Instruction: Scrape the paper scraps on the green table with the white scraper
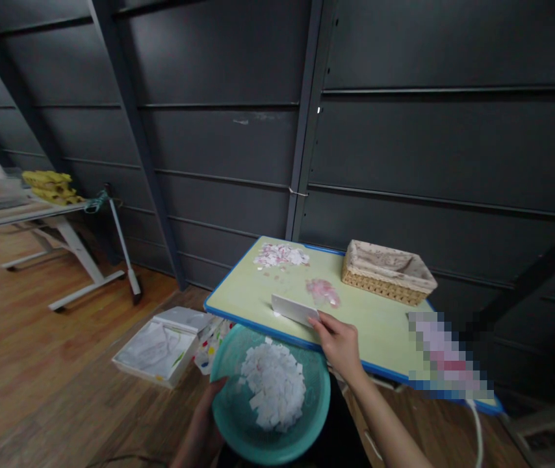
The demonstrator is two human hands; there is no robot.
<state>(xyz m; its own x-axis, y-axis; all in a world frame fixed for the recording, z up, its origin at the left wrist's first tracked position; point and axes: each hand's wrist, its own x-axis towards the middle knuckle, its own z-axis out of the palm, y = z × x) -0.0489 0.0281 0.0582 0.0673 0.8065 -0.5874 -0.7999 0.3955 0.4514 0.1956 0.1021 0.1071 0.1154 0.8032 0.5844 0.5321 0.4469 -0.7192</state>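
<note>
My left hand (214, 403) grips the left rim of a teal plastic basin (316, 409), held just below the table's front edge. A heap of white paper scraps (275, 387) lies in the basin. With my right hand (338, 341) I hold a flat white card (294, 310), its long edge down on the yellow tabletop (379, 331) close to the blue-edged front. Beyond the card lies a small patch of pinkish pieces (323, 292). Farther back on the left is a pile of white and pink scraps (281, 255).
A wicker basket (385, 289) with a cloth liner stands at the table's back right. A blurred-out object with a white cable (477, 429) lies at the right end. On the floor at left sits an open white box (160, 348). Another table (75, 237) stands far left; a dark panelled wall (219, 149) rises behind.
</note>
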